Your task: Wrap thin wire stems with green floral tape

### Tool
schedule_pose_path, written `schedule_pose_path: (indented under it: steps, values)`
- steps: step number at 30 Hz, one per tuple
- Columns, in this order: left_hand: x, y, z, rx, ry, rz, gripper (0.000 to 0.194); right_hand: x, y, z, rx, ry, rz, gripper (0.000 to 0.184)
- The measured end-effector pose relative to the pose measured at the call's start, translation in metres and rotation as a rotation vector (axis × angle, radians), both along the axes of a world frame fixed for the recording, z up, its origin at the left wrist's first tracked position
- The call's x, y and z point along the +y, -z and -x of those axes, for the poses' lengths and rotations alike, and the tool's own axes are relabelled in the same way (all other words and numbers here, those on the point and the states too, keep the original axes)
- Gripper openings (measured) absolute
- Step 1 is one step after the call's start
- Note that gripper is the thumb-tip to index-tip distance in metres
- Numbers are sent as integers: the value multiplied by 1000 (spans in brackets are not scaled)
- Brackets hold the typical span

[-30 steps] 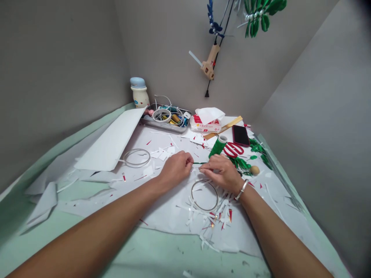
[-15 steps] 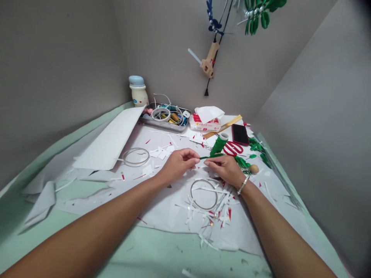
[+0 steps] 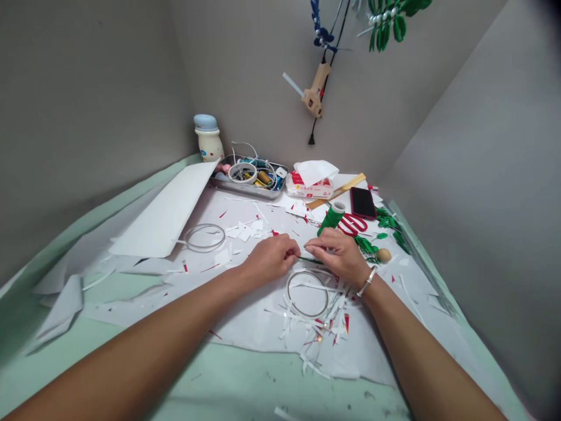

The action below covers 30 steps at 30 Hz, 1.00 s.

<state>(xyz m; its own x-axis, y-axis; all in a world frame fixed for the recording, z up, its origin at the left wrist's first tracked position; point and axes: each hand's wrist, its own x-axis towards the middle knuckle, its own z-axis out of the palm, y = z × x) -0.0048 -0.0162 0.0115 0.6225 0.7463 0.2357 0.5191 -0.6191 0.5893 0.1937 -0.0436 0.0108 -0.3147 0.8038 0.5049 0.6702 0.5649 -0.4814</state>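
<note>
My left hand (image 3: pixel 269 258) and my right hand (image 3: pixel 337 255) pinch a thin green-wrapped wire (image 3: pixel 309 259) between them, low over the white paper sheet (image 3: pixel 258 327). Just beyond my right hand stands a roll of green tape (image 3: pixel 331 219), tilted and apart from my fingers. A bare loop of silver wire (image 3: pixel 307 294) lies just below my hands among white paper strips. A second, thinner wire loop (image 3: pixel 204 237) rests further left. My right wrist wears a silver bangle (image 3: pixel 366 281).
Red-handled scissors (image 3: pixel 353 224), a phone (image 3: pixel 363 203), green leaves (image 3: pixel 366 244) and a wooden ball (image 3: pixel 383 255) lie to the right. Along the back are a metal tray (image 3: pixel 245 178), a tissue pack (image 3: pixel 309 184) and a bottle (image 3: pixel 208 139). A hot glue gun (image 3: pixel 313 90) hangs on the wall.
Both hands have dropped toward me with the green wire, which now lies lower and nearer the silver loop. My right hand's fingers have curled further over it.
</note>
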Motion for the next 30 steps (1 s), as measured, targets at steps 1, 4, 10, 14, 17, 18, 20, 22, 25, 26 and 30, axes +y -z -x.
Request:
schedule_pose_path:
  steps: [1,4,10,14,17,18,20,22,25,26,30]
  values:
    - [-2,-1,-1,-29,57,43,16,1,1,-2,48,5,32,20]
    - [-4,-4,-2,-185,155,224,13,5,4,-8,142,24,129,23]
    - [5,-4,-1,-482,-34,475,18,3,9,-2,66,-29,185,20]
    - [11,1,0,-423,-230,324,16,-2,8,11,-127,-107,115,15]
    - [11,3,2,-240,-280,99,12,-4,6,12,-183,-94,23,14]
    - [10,4,2,-177,-272,39,13,-4,4,11,-179,-82,-1,14]
    - [7,3,2,-74,-215,-26,14,-4,2,8,-148,-54,-34,15]
    - [4,2,1,-19,-113,-32,15,-3,1,4,-83,-24,-33,16]
    - [-1,0,-2,-62,55,57,15,2,3,-4,61,13,44,19]
    - [-2,-1,-2,-104,86,118,14,4,4,-7,107,27,74,20]
    - [0,-4,-4,-346,55,417,14,9,11,-14,164,56,151,22]
